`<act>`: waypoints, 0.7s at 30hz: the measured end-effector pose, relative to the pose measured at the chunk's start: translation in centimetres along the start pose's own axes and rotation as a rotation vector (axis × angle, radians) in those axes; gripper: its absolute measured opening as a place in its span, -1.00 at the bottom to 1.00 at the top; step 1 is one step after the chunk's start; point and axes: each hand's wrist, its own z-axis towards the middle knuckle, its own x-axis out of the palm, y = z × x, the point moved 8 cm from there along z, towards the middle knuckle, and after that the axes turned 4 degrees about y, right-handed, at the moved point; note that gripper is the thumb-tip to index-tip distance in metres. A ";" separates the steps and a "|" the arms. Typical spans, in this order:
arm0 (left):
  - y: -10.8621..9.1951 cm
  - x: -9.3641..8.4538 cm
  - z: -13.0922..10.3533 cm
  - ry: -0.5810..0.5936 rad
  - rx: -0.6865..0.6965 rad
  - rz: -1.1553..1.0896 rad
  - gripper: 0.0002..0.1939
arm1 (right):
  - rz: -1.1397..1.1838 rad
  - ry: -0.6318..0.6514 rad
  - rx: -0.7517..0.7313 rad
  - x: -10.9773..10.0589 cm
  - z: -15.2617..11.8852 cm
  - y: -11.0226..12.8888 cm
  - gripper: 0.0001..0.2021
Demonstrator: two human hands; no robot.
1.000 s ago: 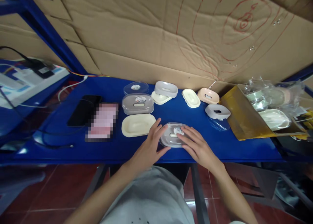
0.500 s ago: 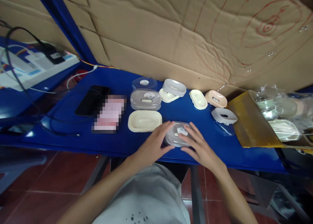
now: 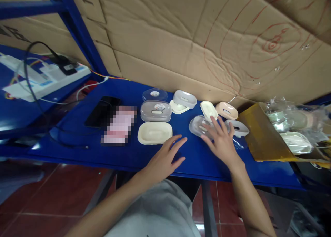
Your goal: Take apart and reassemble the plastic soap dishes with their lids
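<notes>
A closed grey soap box with a clear lid (image 3: pixel 196 125) sits on the blue table, right of centre. My right hand (image 3: pixel 219 140) is over its right side, fingers spread, partly covering it; whether the fingertips touch the lid is hard to tell. My left hand (image 3: pixel 165 157) holds nothing, its fingers apart, just in front of a cream soap tray (image 3: pixel 155 133). Behind that tray stands another lidded grey soap box (image 3: pixel 156 111). Beyond my right fingers are a small cream tray (image 3: pixel 209 109), a peach soap box part (image 3: pixel 227 110) and a grey slotted part (image 3: pixel 239 128).
A clear lid (image 3: pixel 155 94) and a grey part (image 3: pixel 184 98) on a cream tray lie at the back. To the right stands a cardboard box (image 3: pixel 266 140) of bagged pieces. A black phone (image 3: pixel 100 111), a blurred-out pink item (image 3: pixel 119 126) and a power strip (image 3: pixel 51 82) are left.
The lidded soap box that was between both hands now lies farther back and to the right. My right hand went with it; my left hand has come off it.
</notes>
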 end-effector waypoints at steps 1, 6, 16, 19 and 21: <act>-0.1 0.1 0.0 0.001 0.009 0.011 -0.30 | -0.012 -0.046 0.026 -0.4 1.8 -0.5 -0.60; -0.7 0.0 0.2 -0.050 0.080 0.148 -0.53 | 0.097 0.150 -0.009 3.7 12.3 0.9 -0.49; 2.1 -4.9 -2.8 -0.214 -0.035 0.543 -0.67 | 0.206 0.314 -0.137 4.4 11.0 3.9 -0.69; 2.9 -5.0 -2.7 -0.203 -0.031 0.552 -0.68 | 0.258 0.342 -0.190 3.2 6.7 5.4 -0.75; 2.8 -5.0 -2.6 -0.224 -0.035 0.540 -0.64 | 0.306 0.343 -0.217 2.4 4.0 6.6 -0.76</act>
